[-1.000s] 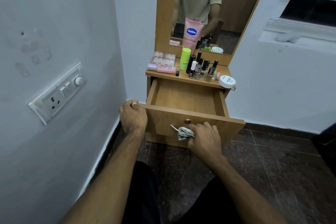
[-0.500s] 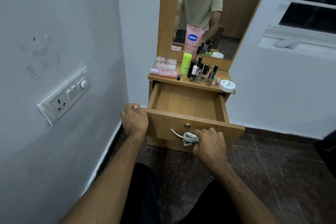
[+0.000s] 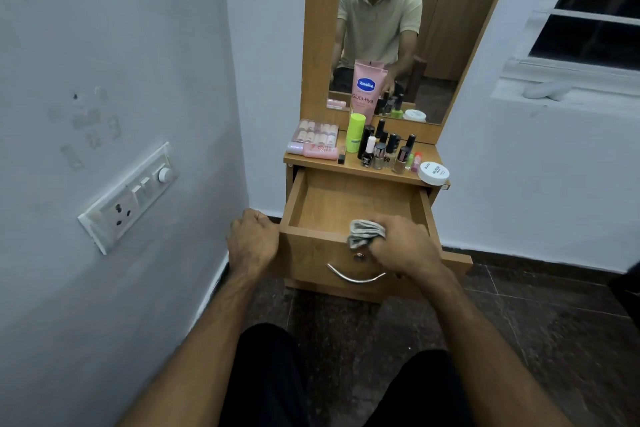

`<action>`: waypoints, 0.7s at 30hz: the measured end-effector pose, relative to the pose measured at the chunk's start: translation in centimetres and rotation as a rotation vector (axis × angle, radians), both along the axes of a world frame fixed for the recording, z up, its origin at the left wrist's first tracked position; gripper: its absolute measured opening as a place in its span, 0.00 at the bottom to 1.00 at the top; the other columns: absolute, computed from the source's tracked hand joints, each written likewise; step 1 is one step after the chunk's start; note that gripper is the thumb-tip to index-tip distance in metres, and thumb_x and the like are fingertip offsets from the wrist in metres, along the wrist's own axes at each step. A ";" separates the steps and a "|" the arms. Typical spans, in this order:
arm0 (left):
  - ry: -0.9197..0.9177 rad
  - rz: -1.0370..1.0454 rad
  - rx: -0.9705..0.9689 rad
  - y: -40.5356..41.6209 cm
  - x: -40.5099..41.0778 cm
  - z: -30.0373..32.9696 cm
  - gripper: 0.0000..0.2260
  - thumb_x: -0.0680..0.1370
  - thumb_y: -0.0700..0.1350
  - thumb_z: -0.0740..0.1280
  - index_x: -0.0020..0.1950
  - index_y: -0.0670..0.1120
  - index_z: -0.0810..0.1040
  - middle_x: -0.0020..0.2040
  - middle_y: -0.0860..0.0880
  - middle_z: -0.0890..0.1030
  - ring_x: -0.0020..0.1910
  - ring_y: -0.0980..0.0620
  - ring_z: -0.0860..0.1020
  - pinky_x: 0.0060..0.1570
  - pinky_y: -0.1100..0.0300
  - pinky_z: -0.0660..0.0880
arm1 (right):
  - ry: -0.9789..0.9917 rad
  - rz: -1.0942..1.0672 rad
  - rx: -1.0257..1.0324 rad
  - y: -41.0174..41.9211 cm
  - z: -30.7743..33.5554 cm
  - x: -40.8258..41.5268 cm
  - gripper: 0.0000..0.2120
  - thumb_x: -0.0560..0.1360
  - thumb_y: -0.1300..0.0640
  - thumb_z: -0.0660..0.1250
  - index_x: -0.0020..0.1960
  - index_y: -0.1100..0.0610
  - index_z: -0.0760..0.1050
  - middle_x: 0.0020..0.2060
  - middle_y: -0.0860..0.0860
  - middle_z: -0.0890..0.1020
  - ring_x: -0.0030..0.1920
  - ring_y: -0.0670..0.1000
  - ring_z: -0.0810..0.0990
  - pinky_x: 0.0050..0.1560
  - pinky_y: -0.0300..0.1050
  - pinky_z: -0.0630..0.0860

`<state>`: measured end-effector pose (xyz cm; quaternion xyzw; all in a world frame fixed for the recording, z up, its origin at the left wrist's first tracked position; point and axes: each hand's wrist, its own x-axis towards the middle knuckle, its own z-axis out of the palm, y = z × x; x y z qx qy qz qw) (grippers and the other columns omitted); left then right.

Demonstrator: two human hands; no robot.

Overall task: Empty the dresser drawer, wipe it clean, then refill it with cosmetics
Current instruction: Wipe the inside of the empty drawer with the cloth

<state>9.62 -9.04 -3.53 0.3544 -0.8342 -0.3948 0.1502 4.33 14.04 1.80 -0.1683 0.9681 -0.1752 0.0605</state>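
Drawer (image 3: 356, 204) (pulled open) — left hand (image 3: 252, 243) grips its corner, right hand (image 3: 403, 246) clutches cloth (image 3: 363, 232).

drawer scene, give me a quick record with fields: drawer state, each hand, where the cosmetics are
drawer: drawer pulled open, nothing visible inside
left hand: left hand grips the drawer's front left corner
right hand: right hand holds a crumpled cloth at the drawer's front edge
cosmetics: on the dresser top, including pink tube, green bottle, white jar
handle: metal handle untouched
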 end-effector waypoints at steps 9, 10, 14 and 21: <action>0.114 -0.191 -0.345 1.0 0.3 1.9 0.17 0.75 0.37 0.68 0.62 0.50 0.76 0.60 0.49 0.77 0.60 0.47 0.72 0.59 0.51 0.72 | -0.194 0.052 0.009 2.2 2.4 -3.6 0.10 0.73 0.58 0.62 0.48 0.49 0.80 0.38 0.47 0.84 0.42 0.49 0.83 0.44 0.46 0.78; 0.148 -0.246 -0.375 1.5 0.0 2.3 0.17 0.74 0.37 0.68 0.61 0.51 0.77 0.58 0.49 0.79 0.59 0.47 0.73 0.59 0.50 0.73 | -0.223 0.090 0.013 1.3 2.2 -3.5 0.09 0.73 0.59 0.62 0.47 0.49 0.80 0.38 0.48 0.84 0.42 0.49 0.83 0.41 0.44 0.77; 0.016 -0.454 -0.282 2.2 -0.5 2.3 0.11 0.79 0.43 0.63 0.58 0.55 0.76 0.53 0.51 0.83 0.49 0.48 0.80 0.55 0.48 0.78 | -0.328 0.159 0.226 0.0 2.3 -3.6 0.05 0.78 0.57 0.61 0.44 0.54 0.74 0.40 0.50 0.80 0.42 0.49 0.78 0.37 0.41 0.70; -0.273 -0.542 -0.242 2.3 -0.2 3.5 0.14 0.75 0.42 0.64 0.56 0.58 0.76 0.50 0.54 0.80 0.49 0.50 0.80 0.55 0.50 0.80 | -0.323 0.151 0.345 2.8 3.3 -3.5 0.03 0.74 0.55 0.63 0.46 0.51 0.75 0.45 0.50 0.81 0.45 0.51 0.79 0.44 0.45 0.72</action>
